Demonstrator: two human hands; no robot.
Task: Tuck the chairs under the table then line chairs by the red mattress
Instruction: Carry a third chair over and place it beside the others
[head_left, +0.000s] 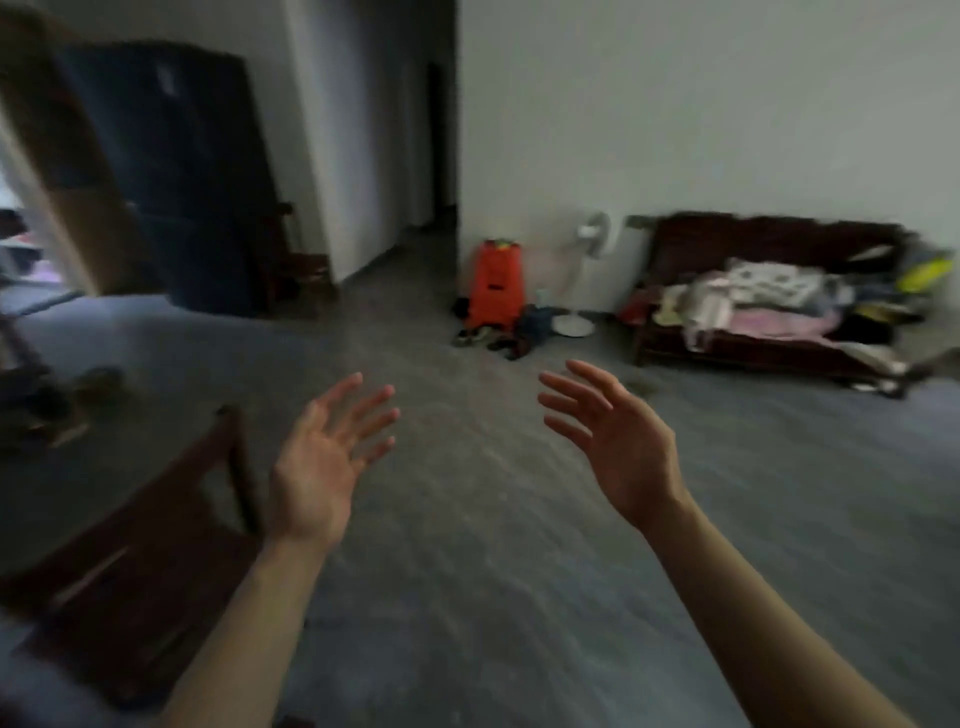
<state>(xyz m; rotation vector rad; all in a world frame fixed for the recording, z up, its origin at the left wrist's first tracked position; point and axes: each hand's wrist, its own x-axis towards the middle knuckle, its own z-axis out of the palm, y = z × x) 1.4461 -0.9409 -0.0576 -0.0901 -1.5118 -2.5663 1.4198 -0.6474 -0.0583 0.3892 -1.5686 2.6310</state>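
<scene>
Lying heaped on the seat of a dark wooden sofa (769, 234) against the far wall on the right is a pile of clothes (769, 296) in pink, white, blue and yellow, which covers most of the cushion space and spills over the front edge. To the sofa's left, a white standing fan (576, 306) stands near the wall, with an orange-red upright object (496, 283) beside it and a few shoes (493, 338) scattered at its foot; what that object is I cannot tell. The task's chair (130, 582) sits at the lower left on the grey floor (493, 519). It is dark reddish-brown wood with a flat seat and one upright post showing, and it is cut off by the frame edge and partly crossed by the left forearm. The left hand (322, 457) is raised just right of that post, apart from it, its grip released with fingers spread and palm showing. The right hand (618, 447) is raised opposite it, its grip likewise released and holding nothing. A tall dark refrigerator (182, 171) stands at the back left. The whole view is smeared by motion blur, and the dark shapes along the left edge are too unclear to name.
</scene>
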